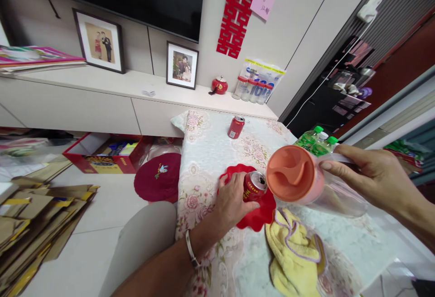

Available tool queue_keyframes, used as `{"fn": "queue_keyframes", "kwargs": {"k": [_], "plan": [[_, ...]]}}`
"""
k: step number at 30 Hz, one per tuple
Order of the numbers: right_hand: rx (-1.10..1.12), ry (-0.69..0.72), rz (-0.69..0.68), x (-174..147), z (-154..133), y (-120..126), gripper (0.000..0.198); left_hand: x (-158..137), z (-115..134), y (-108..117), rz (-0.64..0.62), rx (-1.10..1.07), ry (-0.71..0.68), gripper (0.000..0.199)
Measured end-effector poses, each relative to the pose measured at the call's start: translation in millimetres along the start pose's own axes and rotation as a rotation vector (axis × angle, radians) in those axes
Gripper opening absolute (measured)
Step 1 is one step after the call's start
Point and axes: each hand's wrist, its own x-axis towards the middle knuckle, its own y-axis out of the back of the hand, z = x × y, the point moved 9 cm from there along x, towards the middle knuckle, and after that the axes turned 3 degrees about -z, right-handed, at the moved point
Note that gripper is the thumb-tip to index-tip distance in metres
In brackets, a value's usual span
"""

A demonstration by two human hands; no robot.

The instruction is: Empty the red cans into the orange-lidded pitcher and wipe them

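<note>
Red can (254, 186) on a red mat (261, 213) is gripped by the left hand (233, 202), while the right hand (370, 177) grasps an orange-lidded jar (299, 177) above the floral tablecloth (207, 152).

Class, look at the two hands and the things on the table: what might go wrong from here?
1. The left hand grips an opened can on the red mat; tipped, it might spill.
2. The right hand holds the cup sideways, close to the can; a knock seems possible.
</note>
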Motion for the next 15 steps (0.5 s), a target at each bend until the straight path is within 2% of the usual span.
{"fn": "queue_keyframes", "kwargs": {"k": [15], "plan": [[-0.027, 0.069, 0.019, -6.2, 9.3, -0.4, 0.058, -0.4, -0.5, 1.1, 0.023, 0.006, 0.001, 0.065]]}}
